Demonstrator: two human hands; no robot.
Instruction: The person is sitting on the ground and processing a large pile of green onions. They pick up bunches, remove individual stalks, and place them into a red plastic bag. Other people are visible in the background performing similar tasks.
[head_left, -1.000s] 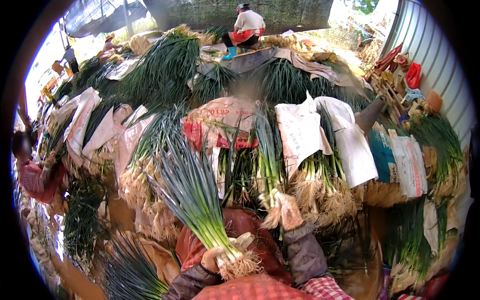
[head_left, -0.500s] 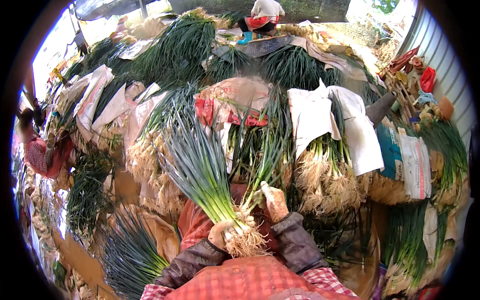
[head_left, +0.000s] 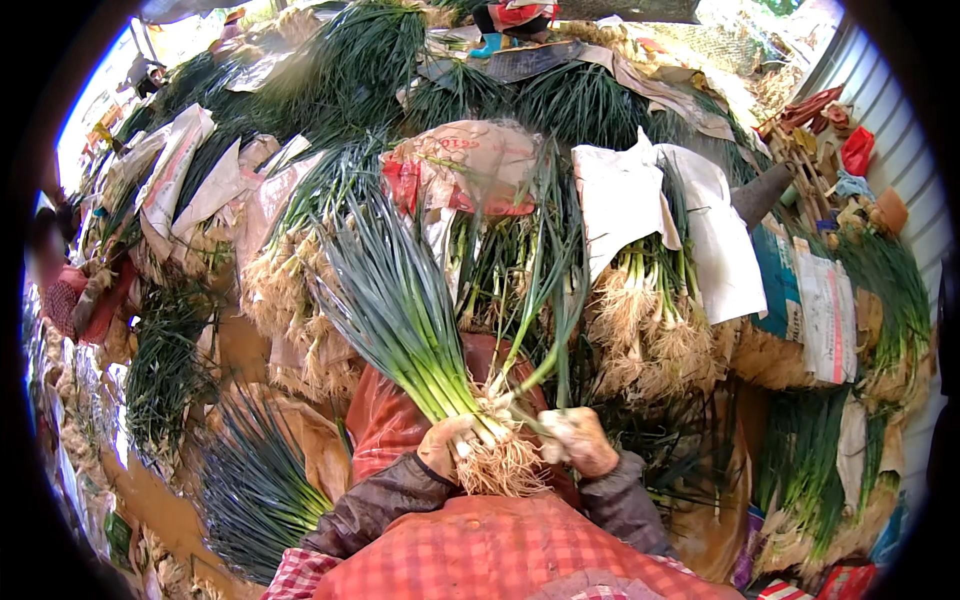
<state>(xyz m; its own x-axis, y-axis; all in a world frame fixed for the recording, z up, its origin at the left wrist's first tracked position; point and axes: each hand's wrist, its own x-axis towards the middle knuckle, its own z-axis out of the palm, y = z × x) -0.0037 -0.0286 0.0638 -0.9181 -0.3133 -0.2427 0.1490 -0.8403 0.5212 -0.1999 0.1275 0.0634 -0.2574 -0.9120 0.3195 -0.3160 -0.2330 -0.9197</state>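
A thick bunch of spring onions (head_left: 415, 345) lies aslant over my lap, its dark green leaves pointing up and left. My left hand (head_left: 442, 448) is closed around the pale stems, just above the stringy roots (head_left: 500, 464). On the other side of those roots, my right hand (head_left: 582, 440) has its fingers pinched together. A loose green stalk (head_left: 540, 372) runs down toward these fingers, and its lower end is blurred. Whether the fingers grip that stalk or peeled bits beside the roots is hard to make out.
Ahead lie heaps of spring onions (head_left: 650, 350), partly covered by white sacks (head_left: 625, 205) and a red-and-beige sack (head_left: 465, 165). Another bunch (head_left: 255, 480) rests at my left. A person (head_left: 85, 300) sits at the far left; another (head_left: 510, 20) is at the back.
My right hand has moved down and to the right, from the stems to beside the roots. The loose stalk has swung rightward. My left hand keeps its hold. The view has tilted downward.
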